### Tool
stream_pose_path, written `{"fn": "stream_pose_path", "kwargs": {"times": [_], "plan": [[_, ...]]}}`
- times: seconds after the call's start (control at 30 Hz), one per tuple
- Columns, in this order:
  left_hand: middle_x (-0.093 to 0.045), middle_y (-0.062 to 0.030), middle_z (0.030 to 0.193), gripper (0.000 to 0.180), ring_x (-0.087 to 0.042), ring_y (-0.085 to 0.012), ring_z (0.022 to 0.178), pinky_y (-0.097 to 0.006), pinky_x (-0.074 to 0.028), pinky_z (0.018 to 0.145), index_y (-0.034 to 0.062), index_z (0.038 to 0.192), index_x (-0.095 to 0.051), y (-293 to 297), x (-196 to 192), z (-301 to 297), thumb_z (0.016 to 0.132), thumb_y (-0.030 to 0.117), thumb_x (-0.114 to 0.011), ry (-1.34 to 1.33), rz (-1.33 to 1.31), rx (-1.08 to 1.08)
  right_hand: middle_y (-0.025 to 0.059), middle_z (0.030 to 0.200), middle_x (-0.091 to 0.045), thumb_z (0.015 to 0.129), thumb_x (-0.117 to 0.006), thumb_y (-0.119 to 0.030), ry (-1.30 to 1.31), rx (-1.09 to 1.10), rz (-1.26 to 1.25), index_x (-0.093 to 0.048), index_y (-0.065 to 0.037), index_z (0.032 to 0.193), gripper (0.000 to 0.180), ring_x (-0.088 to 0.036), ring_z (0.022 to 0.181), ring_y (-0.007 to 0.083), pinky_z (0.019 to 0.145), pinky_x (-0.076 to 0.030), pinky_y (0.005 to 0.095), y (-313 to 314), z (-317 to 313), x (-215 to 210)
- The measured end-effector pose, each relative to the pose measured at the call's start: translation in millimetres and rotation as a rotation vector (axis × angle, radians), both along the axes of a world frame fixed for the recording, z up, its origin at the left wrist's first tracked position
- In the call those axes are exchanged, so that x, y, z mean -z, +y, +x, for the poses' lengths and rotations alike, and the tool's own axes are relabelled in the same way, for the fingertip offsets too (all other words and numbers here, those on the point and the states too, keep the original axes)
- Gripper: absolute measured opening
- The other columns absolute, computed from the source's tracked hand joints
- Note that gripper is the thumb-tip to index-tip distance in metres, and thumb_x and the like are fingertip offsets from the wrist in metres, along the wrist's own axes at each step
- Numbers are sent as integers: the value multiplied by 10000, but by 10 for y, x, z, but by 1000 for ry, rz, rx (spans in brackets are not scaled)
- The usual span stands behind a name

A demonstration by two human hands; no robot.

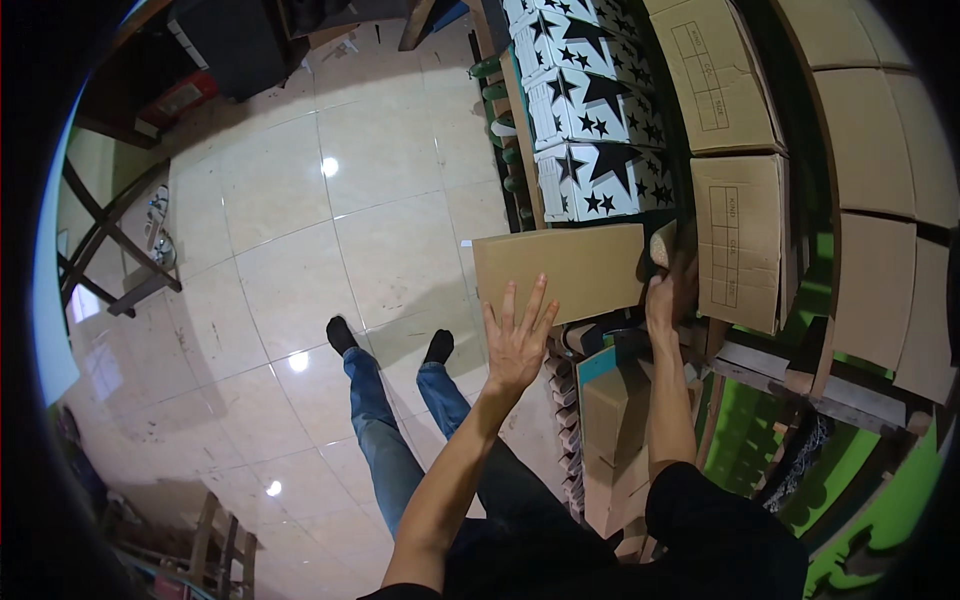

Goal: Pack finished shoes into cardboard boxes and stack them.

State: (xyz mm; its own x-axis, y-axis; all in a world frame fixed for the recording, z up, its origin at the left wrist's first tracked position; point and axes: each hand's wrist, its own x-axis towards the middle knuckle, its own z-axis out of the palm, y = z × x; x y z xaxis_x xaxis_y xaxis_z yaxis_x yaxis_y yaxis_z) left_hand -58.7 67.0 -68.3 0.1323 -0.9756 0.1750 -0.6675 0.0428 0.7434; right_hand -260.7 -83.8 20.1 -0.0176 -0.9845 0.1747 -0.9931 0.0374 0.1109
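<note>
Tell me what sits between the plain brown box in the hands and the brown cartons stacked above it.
In the head view, white boxes with black stars fill the stretch between the plain brown box and the upper brown cartons.

star-print boxes (590, 150) block above; floor (330, 230) side open.

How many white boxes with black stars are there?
4 show, stacked in one row on the shelf: nearest, next, third, farthest at the top edge. More may be hidden.
</note>
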Motion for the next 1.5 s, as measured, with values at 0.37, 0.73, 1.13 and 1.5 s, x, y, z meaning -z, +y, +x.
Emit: {"fn": "stream_pose_path", "kwargs": {"times": [0.37,0.73,1.13,1.5], "plan": [[-327,-45,1613,468,-299,-407,1425,-645,-345,1064,163,1311,-621,-120,9,-120,843,153,-617,-46,-125,22,266,1458,-412,790,-758,-212,-114,-656,-174,-628,1,1217,494,-309,1380,545,1137,-270,631,1005,797,-577],[-298,-99,1612,508,-368,-420,1375,-574,-365,1085,102,1355,-580,-571,18,-697,870,251,-587,284,-230,49,202,1409,-462,884,-668,-268,-250,-744,-49,-615,-58,1196,379,-341,1351,486,1102,-284,686,1337,710,-1063],[-313,-131,1600,577,-359,-410,1402,-565,-314,1131,107,1423,-500,187,-200,-562,885,282,-613,46,-203,180,189,1375,-552,844,-669,-156,-514,-773,27,-713,-35,1085,274,-441,1314,440,1111,-301,643,1708,930,-1089],[-327,-161,1588,654,-351,-401,1427,-556,-268,1174,111,1485,-426,539,-354,-706,899,310,-637,-148,-88,172,168,1425,-533,891,-567,-95,-636,-711,22,-707,10,1068,249,-415,1375,388,1151,-266,597,1827,996,-1060]]}}
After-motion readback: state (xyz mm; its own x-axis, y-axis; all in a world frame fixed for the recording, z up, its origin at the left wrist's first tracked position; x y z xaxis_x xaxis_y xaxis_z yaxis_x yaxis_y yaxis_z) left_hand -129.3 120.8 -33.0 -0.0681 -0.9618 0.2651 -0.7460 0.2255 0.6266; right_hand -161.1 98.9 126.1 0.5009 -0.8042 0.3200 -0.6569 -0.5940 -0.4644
